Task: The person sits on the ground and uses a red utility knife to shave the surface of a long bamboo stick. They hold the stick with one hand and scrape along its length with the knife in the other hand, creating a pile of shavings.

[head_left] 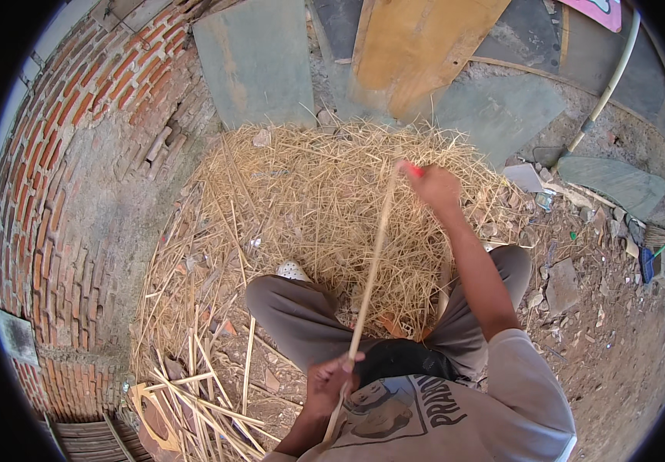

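A long pale bamboo strip (375,269) slants up from my lap toward the far side of the straw-like heap. Close to my body, my left hand (330,383) is closed around the strip's lower part. My right hand (436,189) reaches out near the strip's far end, its fingers wrapped around a small red-handled tool (416,170). The tool's working end is blurred against the strip, so its kind is unclear. Under the strip spreads a thick heap of thin bamboo shavings (309,192), between and beyond my bent legs.
Several cut bamboo strips (202,400) lie at the lower left. A worn brick wall (55,223) rises on the left. Grey and orange-brown boards (255,61) lie at the far side. Rubble and a flat stone (563,286) cover the ground on the right, near a broom (659,239).
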{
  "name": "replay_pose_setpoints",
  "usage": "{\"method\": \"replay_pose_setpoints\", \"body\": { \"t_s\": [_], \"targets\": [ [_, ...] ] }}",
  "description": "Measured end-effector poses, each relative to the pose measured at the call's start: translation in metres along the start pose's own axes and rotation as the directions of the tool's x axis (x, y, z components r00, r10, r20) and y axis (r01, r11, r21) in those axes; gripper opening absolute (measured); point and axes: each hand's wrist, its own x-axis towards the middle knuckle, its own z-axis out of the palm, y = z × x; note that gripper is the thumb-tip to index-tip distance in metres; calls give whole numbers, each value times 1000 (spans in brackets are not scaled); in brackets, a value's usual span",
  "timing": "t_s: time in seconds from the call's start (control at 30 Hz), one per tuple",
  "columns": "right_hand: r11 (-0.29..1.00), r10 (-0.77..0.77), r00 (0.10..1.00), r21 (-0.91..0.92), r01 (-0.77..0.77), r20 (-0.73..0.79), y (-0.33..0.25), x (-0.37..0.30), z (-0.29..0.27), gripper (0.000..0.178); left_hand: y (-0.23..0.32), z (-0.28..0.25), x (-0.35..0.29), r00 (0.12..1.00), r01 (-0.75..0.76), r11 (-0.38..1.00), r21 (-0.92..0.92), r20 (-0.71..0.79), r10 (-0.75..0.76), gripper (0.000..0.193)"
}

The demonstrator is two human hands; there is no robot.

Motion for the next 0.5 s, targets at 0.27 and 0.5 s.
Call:
{"method": "replay_pose_setpoints", "body": {
  "t_s": [0.27,0.5],
  "targets": [
    [950,-163,984,281,135,77,-67,-55,-19,70,5,-28,-26,973,-148,989,31,-173,151,26],
    [416,-485,797,897,-152,360,-103,-110,-1,38,12,-17,4,981,-119,962,245,-120,152,26]
  ]
}}
